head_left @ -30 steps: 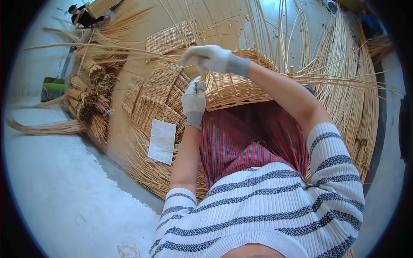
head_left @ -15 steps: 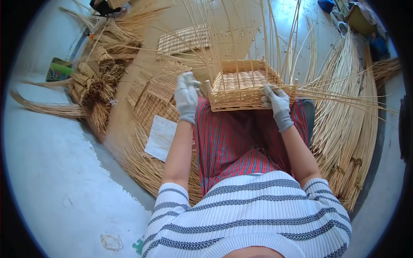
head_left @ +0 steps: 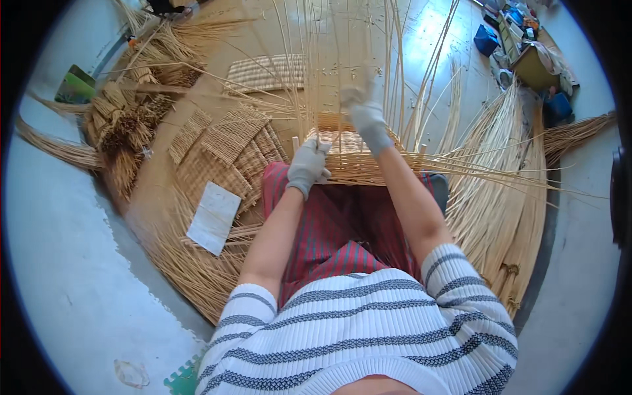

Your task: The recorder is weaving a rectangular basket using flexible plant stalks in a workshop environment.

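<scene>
Across the shiny floor point(head_left: 355, 36), the broadest thing in view, lies a long spread of pale canes point(head_left: 500, 204) at the right, fanning out along the wall. At the left is a heap of tied straw bundles point(head_left: 128, 122), darker at their cut ends. Over the person's lap hangs a red striped cloth point(head_left: 316, 230). Flat woven panels point(head_left: 227, 148) overlap one another to the left of the lap, and another panel point(head_left: 266, 72) lies farther off by itself. On the knees rests a shallow rectangular basket point(head_left: 359, 171), with tall thin stakes point(head_left: 397, 72) rising from it and loose strands trailing off its right side. A white sheet point(head_left: 214, 217) lies below the overlapping panels. Both hands wear pale gloves: the left hand point(head_left: 309, 164) has its fingers curled closed on the left end of the basket's near wall; the right hand point(head_left: 363, 112) is raised above the basket, so blurred at the fingers that its opening, and whether it holds a strand, cannot be told.
</scene>
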